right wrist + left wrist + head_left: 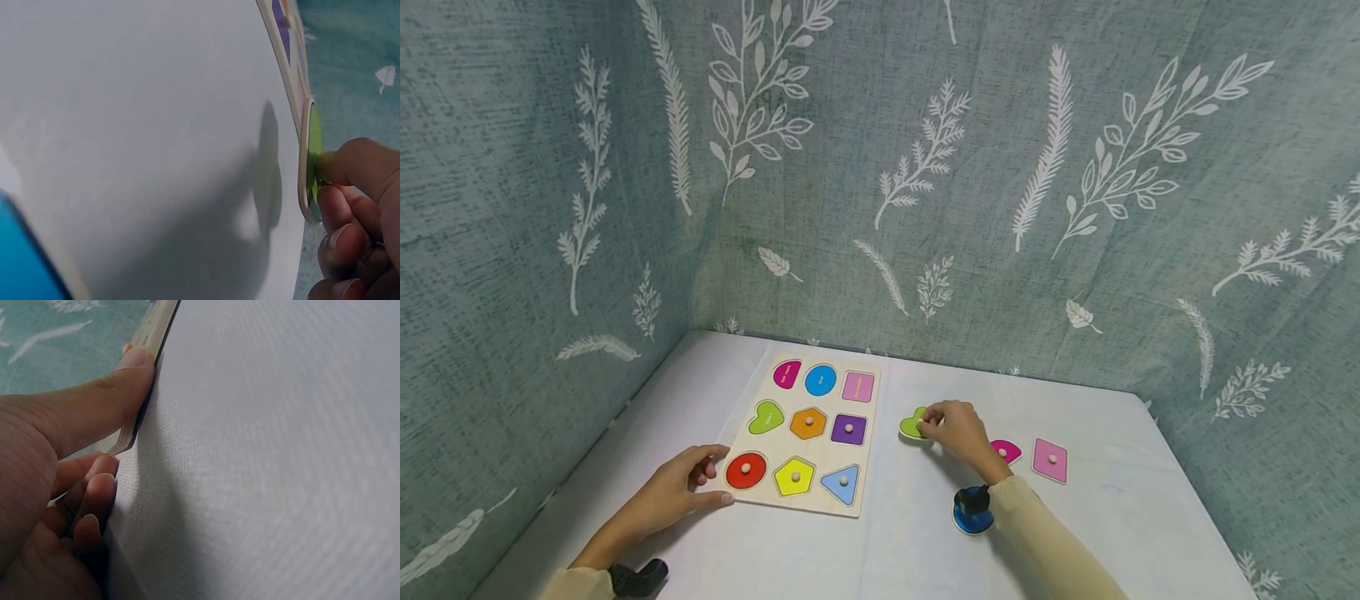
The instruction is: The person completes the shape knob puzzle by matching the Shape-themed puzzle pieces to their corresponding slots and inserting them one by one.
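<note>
A wooden shape puzzle board point(820, 502) lies on the white table. My left hand point(662, 492) holds its near-left corner, the thumb along the near edge and fingers at the left side; in the left wrist view the thumb point(106, 403) presses the board's edge. Right of the board, my right hand point(957, 429) pinches a green heart puzzle piece point(910, 425) by its middle. In the right wrist view the heart piece point(306, 162) is tilted on edge to the camera, its shadow apart from it on the table. Red, yellow, light blue, orange and purple knobbed pieces sit in the board.
Near my right forearm lie a magenta half-circle piece point(1006, 451), a pink rectangle piece point(1049, 461) and a blue round piece point(973, 521), partly covered by the wrist camera. Printed teal fabric point(865, 167) stands behind the table and along its sides.
</note>
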Motion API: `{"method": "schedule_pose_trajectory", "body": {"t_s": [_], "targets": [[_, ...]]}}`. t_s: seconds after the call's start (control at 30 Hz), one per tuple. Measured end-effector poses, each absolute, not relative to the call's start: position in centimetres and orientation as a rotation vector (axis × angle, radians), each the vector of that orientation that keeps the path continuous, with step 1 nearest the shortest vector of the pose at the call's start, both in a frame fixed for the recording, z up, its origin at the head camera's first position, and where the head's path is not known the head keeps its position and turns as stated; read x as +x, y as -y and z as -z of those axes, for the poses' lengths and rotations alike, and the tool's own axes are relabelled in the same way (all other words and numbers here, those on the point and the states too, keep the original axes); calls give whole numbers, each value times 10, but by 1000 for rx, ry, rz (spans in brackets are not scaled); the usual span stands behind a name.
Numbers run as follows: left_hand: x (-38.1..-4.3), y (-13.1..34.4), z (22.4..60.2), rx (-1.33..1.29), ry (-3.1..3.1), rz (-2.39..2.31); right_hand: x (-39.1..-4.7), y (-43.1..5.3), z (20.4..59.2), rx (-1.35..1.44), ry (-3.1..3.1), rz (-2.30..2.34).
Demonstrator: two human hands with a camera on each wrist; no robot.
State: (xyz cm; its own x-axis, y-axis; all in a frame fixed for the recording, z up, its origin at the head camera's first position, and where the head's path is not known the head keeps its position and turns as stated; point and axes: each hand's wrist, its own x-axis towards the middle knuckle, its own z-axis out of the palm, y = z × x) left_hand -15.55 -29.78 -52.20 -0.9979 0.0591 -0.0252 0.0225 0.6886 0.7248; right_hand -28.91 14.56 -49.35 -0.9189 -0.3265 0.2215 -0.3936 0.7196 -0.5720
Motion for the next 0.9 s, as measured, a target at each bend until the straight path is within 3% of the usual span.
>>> {"method": "schedule_pose_trajectory", "body": {"t_s": [0.9], "targets": [[-155, 297, 521, 43, -2852, -1221, -287, -103, 486, 756, 2689, -1028]]}}
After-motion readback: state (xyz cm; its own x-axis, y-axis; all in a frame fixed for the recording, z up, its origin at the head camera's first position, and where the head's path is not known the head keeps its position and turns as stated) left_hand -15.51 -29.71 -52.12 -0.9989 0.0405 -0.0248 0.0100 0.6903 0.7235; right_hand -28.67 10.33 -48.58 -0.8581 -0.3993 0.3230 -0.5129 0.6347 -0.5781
